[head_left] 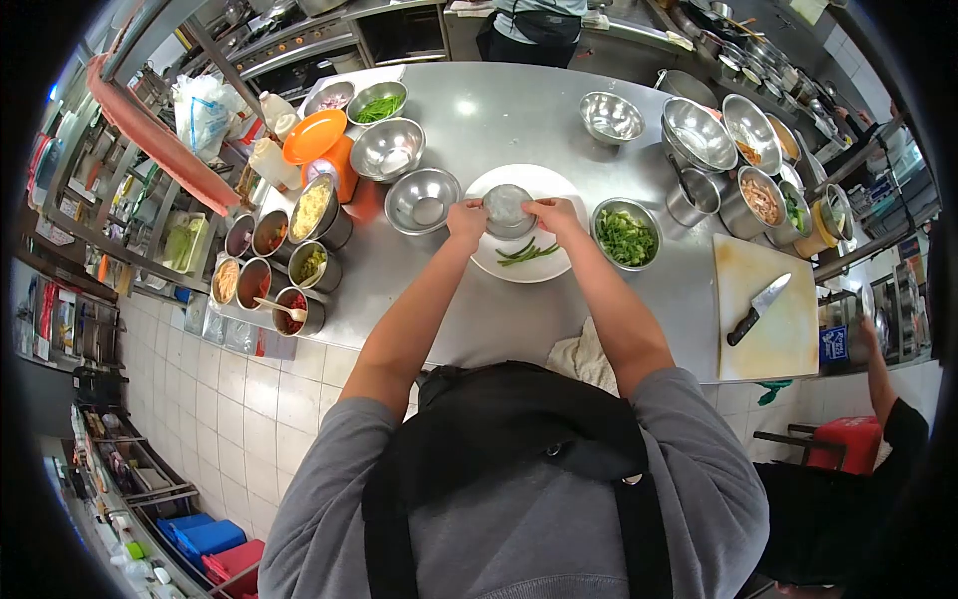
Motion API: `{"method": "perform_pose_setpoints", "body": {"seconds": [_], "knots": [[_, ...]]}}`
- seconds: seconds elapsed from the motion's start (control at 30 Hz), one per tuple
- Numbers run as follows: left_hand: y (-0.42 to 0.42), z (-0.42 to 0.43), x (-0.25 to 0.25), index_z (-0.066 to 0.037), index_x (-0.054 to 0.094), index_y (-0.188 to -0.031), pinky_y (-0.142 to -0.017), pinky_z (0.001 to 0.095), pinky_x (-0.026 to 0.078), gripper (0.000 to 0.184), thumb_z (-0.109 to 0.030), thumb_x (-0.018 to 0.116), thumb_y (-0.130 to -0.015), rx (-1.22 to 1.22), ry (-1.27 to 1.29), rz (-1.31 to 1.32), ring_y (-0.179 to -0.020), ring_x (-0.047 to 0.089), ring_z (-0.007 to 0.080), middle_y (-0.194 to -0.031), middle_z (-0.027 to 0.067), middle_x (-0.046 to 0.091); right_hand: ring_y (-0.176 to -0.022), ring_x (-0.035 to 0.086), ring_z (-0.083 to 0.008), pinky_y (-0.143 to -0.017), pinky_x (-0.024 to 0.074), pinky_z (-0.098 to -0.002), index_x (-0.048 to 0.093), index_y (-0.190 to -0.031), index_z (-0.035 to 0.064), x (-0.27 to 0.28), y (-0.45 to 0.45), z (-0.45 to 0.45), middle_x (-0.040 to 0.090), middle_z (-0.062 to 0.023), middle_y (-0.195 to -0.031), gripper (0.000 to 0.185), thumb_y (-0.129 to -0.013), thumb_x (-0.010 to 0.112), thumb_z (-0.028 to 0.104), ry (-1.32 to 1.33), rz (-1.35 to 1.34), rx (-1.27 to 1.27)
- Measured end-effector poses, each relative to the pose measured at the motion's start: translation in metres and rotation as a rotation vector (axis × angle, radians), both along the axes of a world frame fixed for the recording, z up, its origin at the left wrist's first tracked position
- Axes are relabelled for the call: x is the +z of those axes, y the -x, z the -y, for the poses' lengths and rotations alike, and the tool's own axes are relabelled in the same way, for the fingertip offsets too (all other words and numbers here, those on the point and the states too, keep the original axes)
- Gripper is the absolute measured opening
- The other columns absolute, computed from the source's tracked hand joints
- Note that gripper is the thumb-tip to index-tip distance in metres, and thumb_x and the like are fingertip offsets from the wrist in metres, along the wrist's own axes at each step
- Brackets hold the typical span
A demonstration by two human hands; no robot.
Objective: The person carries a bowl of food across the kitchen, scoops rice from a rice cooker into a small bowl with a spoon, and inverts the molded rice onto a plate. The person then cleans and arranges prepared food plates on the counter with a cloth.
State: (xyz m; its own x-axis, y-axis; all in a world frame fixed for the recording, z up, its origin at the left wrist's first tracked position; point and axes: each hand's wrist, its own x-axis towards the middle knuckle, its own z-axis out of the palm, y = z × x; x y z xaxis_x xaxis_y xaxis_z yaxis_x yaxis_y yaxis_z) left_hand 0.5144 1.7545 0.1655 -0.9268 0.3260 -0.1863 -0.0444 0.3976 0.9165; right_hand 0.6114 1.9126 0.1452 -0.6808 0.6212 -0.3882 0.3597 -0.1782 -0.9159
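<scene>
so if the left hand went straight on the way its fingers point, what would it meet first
The left hand would first meet the round translucent disc, whose edge it appears to pinch. Beyond that, the right hand looks next in line, though depth is hard to judge.

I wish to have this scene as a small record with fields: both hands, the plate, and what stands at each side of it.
Left hand: grips the left edge of a round translucent item
Right hand: grips its right edge
Plate: white, under the held item; green stalks lie on its near part
Left of plate: metal bowl
Right of plate: chopped greens in another bowl
Farther right: knife on a cutting board
Unclear: what the translucent item is
</scene>
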Motion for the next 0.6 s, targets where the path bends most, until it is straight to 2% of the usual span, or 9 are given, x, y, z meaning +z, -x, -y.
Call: {"method": "perform_pose_setpoints", "body": {"seconds": [0.1, 0.13, 0.2, 0.3, 0.4, 0.43, 0.5, 0.57, 0.6], "knots": [[0.017, -0.004, -0.028, -0.003, 0.069, -0.099, -0.065, 0.0303, 0.051, 0.032, -0.013, 0.07, -0.069, 0.02, -0.057, -0.102, -0.067, 0.066, 0.0195, -0.078, 0.0123, 0.069, -0.063, 0.059, -0.013, -0.055, 0.0483, -0.0242, 0.067, -0.092, -0.0027, 0.017, 0.004, 0.0, 0.066, -0.0074, -0.08, 0.044, -0.064, 0.08, 0.029, -0.123, 0.001, 0.021], [0.018, -0.003, -0.032, -0.003, 0.069, -0.099, -0.065, 0.0303, 0.051, 0.032, -0.013, 0.07, -0.069, 0.021, -0.053, -0.098, -0.067, 0.066, 0.0195, -0.078, 0.0123, 0.069, -0.067, 0.058, -0.0116, -0.058, 0.0484, -0.0231, 0.067, -0.095, -0.0015, 0.024, 0.005, 0.0, 0.065, -0.0053, -0.083, 0.044, -0.067, 0.079, 0.03, -0.136, 0.057, 0.06], [0.015, 0.001, -0.016, -0.002, 0.068, -0.102, -0.065, 0.0298, 0.051, 0.034, -0.014, 0.07, -0.07, -0.018, -0.096, -0.009, -0.067, 0.065, 0.0183, -0.076, 0.0119, 0.068, -0.071, 0.058, -0.0103, -0.061, 0.0484, -0.022, 0.066, -0.097, -0.0004, 0.029, 0.006, 0.0, 0.064, -0.0032, -0.085, 0.044, -0.069, 0.079, 0.031, -0.151, 0.111, 0.103], [0.012, 0.005, -0.007, -0.002, 0.067, -0.105, -0.066, 0.0299, 0.051, 0.037, -0.014, 0.07, -0.07, -0.039, -0.11, -0.074, -0.071, 0.065, 0.0187, -0.082, 0.0135, 0.068, -0.073, 0.058, -0.0101, -0.064, 0.0488, -0.0225, 0.065, -0.098, 0.0005, 0.039, 0.006, 0.003, 0.064, -0.0027, -0.085, 0.044, -0.07, 0.078, 0.031, -0.146, 0.108, 0.107], [0.004, 0.007, 0.013, 0.003, 0.063, -0.11, -0.069, 0.0276, 0.049, 0.037, -0.01, 0.069, -0.075, -0.075, -0.085, -0.076, -0.076, 0.061, 0.0152, -0.09, 0.0124, 0.066, -0.076, 0.058, -0.0101, -0.067, 0.049, -0.023, 0.064, -0.1, 0.0019, 0.046, -0.002, 0.001, 0.063, -0.0025, -0.087, 0.043, -0.071, 0.077, 0.031, -0.039, 0.066, 0.079], [0.002, 0.008, 0.018, 0.003, 0.063, -0.11, -0.069, 0.0276, 0.049, 0.037, -0.01, 0.069, -0.075, -0.074, -0.086, -0.076, -0.076, 0.061, 0.0152, -0.09, 0.0124, 0.066, -0.081, 0.059, -0.0123, -0.07, 0.0497, -0.0261, 0.061, -0.103, 0.0003, 0.047, -0.004, -0.003, 0.063, -0.0048, -0.092, 0.048, -0.07, 0.078, 0.031, 0.042, 0.029, 0.094], [-0.002, 0.015, 0.019, 0.002, 0.063, -0.111, -0.071, 0.0276, 0.048, 0.035, -0.014, 0.068, -0.079, -0.162, -0.25, -0.18, -0.078, 0.061, 0.0146, -0.092, 0.0121, 0.066, -0.085, 0.06, -0.0145, -0.072, 0.0505, -0.0292, 0.059, -0.106, -0.0013, 0.059, -0.008, -0.002, 0.062, -0.007, -0.096, 0.053, -0.069, 0.078, 0.03, 0.123, -0.007, 0.109], [-0.008, 0.029, 0.018, 0.002, 0.063, -0.109, -0.072, 0.0277, 0.048, 0.033, -0.016, 0.066, -0.081, -0.168, -0.232, -0.244, -0.078, 0.061, 0.0143, -0.091, 0.0114, 0.066, -0.084, 0.059, -0.0159, -0.073, 0.0493, -0.03, 0.056, -0.104, -0.0007, 0.081, -0.019, 0.003, 0.06, -0.0069, -0.093, 0.048, -0.071, 0.076, 0.027, -0.12, -0.153, 0.07], [-0.01, 0.039, 0.014, 0.002, 0.064, -0.107, -0.072, 0.0278, 0.047, 0.032, -0.018, 0.065, -0.083, -0.173, -0.212, -0.305, -0.077, 0.061, 0.0139, -0.09, 0.0108, 0.066, -0.084, 0.059, -0.0159, -0.073, 0.0493, -0.03, 0.056, -0.104, -0.0007, 0.087, -0.023, 0.004, 0.06, -0.0069, -0.093, 0.048, -0.071, 0.076, 0.027, -0.122, -0.153, 0.069]]}}
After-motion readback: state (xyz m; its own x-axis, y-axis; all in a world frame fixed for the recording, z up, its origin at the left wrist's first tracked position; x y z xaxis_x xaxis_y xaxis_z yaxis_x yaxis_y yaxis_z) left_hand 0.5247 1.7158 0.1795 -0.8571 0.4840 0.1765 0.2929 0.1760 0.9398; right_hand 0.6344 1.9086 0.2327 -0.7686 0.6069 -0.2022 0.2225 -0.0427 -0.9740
